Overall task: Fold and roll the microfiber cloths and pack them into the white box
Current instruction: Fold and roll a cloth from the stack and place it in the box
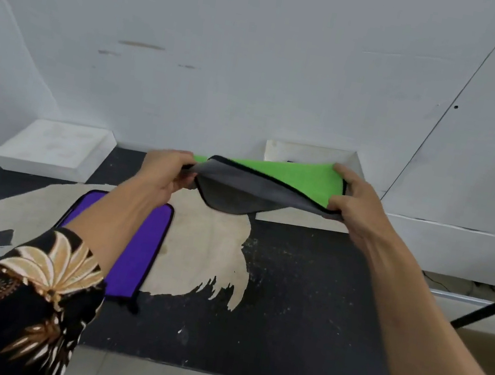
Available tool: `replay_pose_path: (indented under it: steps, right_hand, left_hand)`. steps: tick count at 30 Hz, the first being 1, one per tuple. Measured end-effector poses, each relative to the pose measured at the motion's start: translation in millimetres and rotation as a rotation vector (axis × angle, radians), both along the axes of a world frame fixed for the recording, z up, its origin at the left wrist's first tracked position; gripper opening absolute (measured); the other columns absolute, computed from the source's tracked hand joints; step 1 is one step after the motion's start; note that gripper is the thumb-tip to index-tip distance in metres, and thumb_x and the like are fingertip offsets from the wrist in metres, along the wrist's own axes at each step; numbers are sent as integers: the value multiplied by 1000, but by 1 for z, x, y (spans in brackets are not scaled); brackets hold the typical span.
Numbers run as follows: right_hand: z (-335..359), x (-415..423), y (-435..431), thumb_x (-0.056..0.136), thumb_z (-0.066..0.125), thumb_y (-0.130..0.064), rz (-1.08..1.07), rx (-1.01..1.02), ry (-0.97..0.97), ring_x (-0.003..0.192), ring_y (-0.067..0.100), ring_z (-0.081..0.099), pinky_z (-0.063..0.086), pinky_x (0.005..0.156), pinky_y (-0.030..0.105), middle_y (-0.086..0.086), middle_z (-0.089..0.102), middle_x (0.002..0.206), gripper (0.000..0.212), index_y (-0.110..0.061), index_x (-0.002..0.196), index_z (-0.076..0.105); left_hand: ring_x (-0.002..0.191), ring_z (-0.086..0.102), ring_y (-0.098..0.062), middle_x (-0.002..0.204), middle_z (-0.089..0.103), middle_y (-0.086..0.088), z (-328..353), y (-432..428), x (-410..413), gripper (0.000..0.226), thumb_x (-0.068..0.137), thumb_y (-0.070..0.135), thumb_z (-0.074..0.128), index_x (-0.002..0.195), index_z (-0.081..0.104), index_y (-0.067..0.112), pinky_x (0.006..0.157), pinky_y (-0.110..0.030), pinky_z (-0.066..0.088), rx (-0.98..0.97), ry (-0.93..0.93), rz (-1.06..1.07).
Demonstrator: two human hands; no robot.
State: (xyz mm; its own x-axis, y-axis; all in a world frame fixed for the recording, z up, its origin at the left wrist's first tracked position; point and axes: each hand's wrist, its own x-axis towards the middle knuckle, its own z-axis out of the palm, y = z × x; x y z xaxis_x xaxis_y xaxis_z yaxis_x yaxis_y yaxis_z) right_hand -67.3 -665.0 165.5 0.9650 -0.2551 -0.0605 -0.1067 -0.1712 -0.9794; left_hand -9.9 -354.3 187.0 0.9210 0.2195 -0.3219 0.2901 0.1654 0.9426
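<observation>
Two hands hold one cloth [268, 180] in the air, green on one face and grey on the other. The left hand [163, 173] pinches its left edge and the right hand [352, 201] grips its right edge, fingers curled around the fabric, so that the grey side sags between them. Just behind the right hand stands the white box [310, 153]; the cloth hides most of its inside, so I cannot tell what it contains. Below the left forearm a purple cloth [139, 241] lies flat on the dark table [303, 295]. Far left of the left hand rests a shallow white tray [56, 145].
</observation>
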Motion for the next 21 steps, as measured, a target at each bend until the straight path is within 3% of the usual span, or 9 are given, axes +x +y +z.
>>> replay_pose_path:
  steps: [1, 4, 6, 8, 11, 13, 17, 21]
  right_hand:
    - [-2, -9, -3, 69, 58, 9, -1, -17, -32, 116, 16, 54, 53, 89, 33, -2, 47, 136, 83, -21, 146, 45]
    - [-41, -37, -6, 73, 53, 21, -39, 9, -29, 92, 4, 61, 50, 85, 31, -9, 50, 135, 86, -25, 145, 46]
    - [-87, -53, -3, 69, 53, 25, -78, 56, 57, 107, 10, 62, 52, 94, 30, -1, 55, 137, 87, -16, 145, 46]
    - [-132, -66, 4, 69, 53, 26, -88, 30, 179, 109, 14, 62, 52, 93, 26, 7, 61, 131, 78, -7, 140, 50]
    - [-177, -83, 18, 68, 62, 8, -69, -135, 414, 100, 23, 64, 51, 85, 30, 13, 66, 121, 66, -7, 131, 54]
    - [-190, -93, 23, 71, 65, -3, -17, -321, 565, 86, 23, 60, 44, 75, 24, 16, 58, 127, 64, -11, 134, 53]
    - [-199, -100, 28, 83, 61, -4, 5, -522, 675, 68, 21, 52, 43, 72, 26, 16, 37, 133, 51, -17, 131, 51]
    - [-207, -105, 26, 85, 51, 4, 36, -656, 700, 81, 30, 54, 48, 84, 32, 16, 36, 133, 47, -17, 127, 52]
  left_hand:
    - [40, 53, -5, 68, 60, -4, -2, 0, -6, 20, 86, -6, 57, 81, 64, 12, 40, -16, 43, 4, -44, -19]
    - [51, 50, -7, 76, 68, -1, -35, 5, -27, 38, 80, -16, 51, 93, 69, 15, 42, -16, 36, -17, -134, -109]
    - [76, 61, -12, 103, 70, -1, -75, 8, -44, 51, 77, -21, 46, 106, 69, 15, 54, -21, 47, 19, -56, -169]
    - [92, 62, -16, 116, 66, -3, -118, 7, -58, 59, 77, -22, 45, 120, 62, 15, 62, -28, 51, 87, 75, -231]
    - [92, 63, -19, 111, 65, -5, -181, 9, -75, 63, 76, -21, 50, 128, 53, 15, 68, -34, 56, 218, 297, -319]
    - [96, 62, -24, 113, 63, -10, -216, 13, -87, 58, 79, -11, 61, 130, 50, 15, 80, -40, 57, 346, 436, -366]
    - [97, 62, -26, 113, 59, -6, -247, 11, -99, 60, 70, 17, 82, 117, 45, 21, 82, -42, 58, 685, 458, -407]
    - [82, 62, -22, 106, 53, -8, -237, 0, -107, 50, 73, -7, 64, 112, 45, 17, 69, -40, 62, 798, 441, -487]
